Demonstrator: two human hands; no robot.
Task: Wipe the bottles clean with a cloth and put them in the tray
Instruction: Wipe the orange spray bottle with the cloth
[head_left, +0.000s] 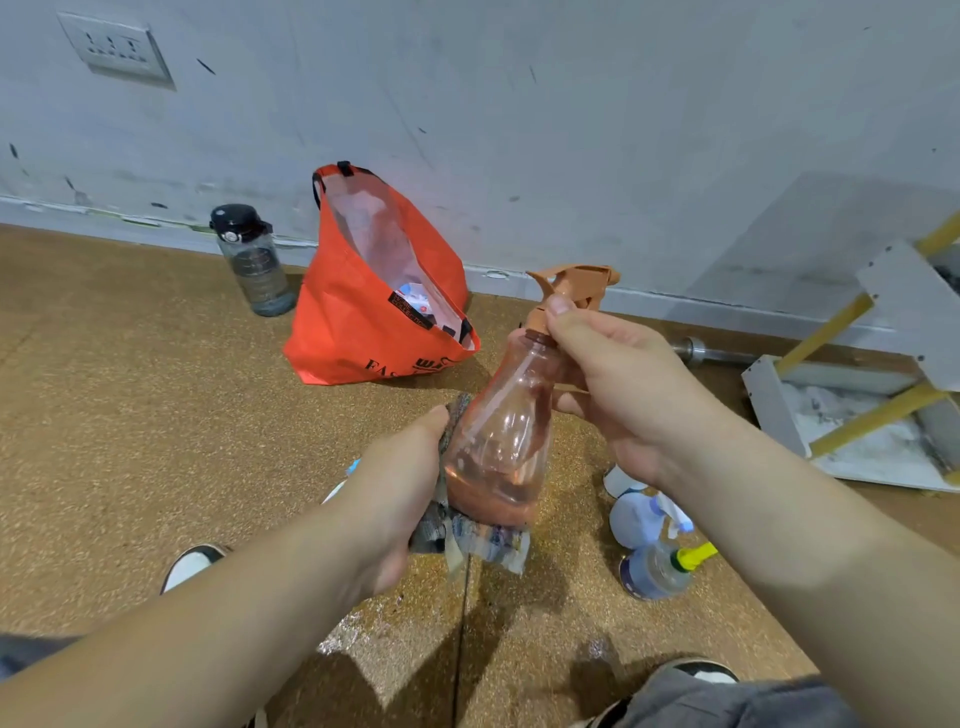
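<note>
Above a speckled brown floor (156, 415), in the head view, a translucent pink spray bottle (498, 431) is held in mid-air between two hands, tilted with its orange trigger head away from the person. The neck, just under the trigger head, is pinched by the right hand (613, 384), thumb on top and fingers curled beneath. The lower body is cupped through a patterned cloth (467, 535) by the left hand (395, 499), whose fingers are wrapped round cloth and bottle together. A loose end of the cloth hangs below the base. A little pinkish liquid is pooled at the bottom.

Other bottles (649, 540) lie on the floor just below the right wrist. An open orange bag (374, 291) stands by the wall, with a dark water bottle (254, 260) beside it. A white and yellow frame (857, 415) lies at the right; whether it is the tray cannot be told.

Several things could go wrong. The trigger could be squeezed by the right fingers, and liquid sprayed over the wiped surface. If the bottle is twisted hard in the cloth, the narrow neck could slip from the pinch, and the bottle could be dropped onto those below. The hanging end could be left unused, so that the base is missed.
</note>
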